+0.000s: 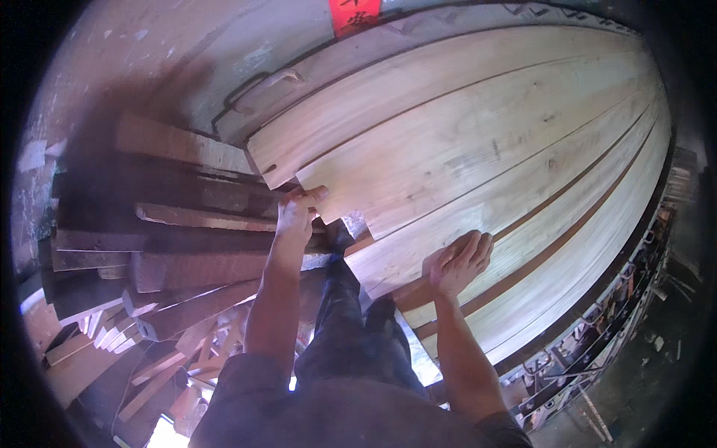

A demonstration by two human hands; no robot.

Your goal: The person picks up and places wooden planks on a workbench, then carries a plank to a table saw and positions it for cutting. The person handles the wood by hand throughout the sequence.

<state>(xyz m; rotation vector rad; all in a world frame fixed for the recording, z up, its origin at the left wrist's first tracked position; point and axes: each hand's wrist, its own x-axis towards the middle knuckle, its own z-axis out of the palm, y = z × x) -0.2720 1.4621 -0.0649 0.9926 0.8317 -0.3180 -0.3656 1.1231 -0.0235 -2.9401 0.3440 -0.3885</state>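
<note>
Brown timbers (202, 269) stacked beside pale planks (418, 82), left fingers (320, 193) pinching a notched plank (418, 164), right fingers (469, 252) half-curled over others

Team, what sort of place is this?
Likely a woodworking shop, judging by the long, pale, flat wooden boards laid side by side, the dark, rough wooden planks stacked at left, and the thin, light-brown wooden strips at lower left.

A scuffed, patchy plaster wall (246, 45) rises behind, bearing a red paper strip (355, 16) with black characters at the top edge. On the right, thin wood scraps (595, 414) litter the dim grey floor (646, 384). A bright white patch of light (167, 434) glares at the lower left.
</note>
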